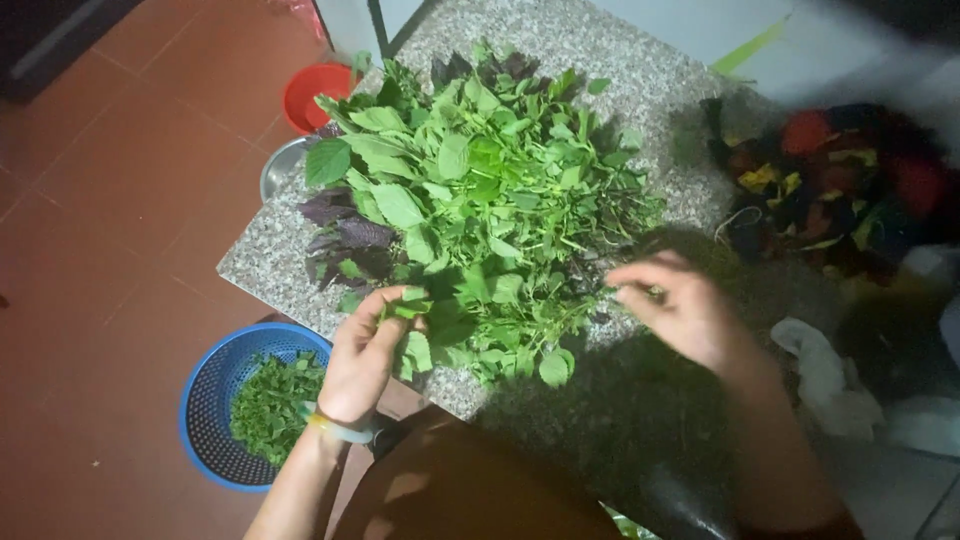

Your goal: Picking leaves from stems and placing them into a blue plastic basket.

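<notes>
A big heap of green leafy stems, with some purple leaves at its left side, lies on a speckled granite counter. My left hand is at the heap's near edge, fingers closed on a small leafy sprig. My right hand reaches into the heap's right side, fingertips pinching at stems; it is blurred. A pale green bangle sits on my left wrist.
On the red tile floor, a blue plastic basket holds picked green leaves below the counter's corner. A steel bowl and a red bowl sit further back. Dark, colourful cloth and white bags lie at the right.
</notes>
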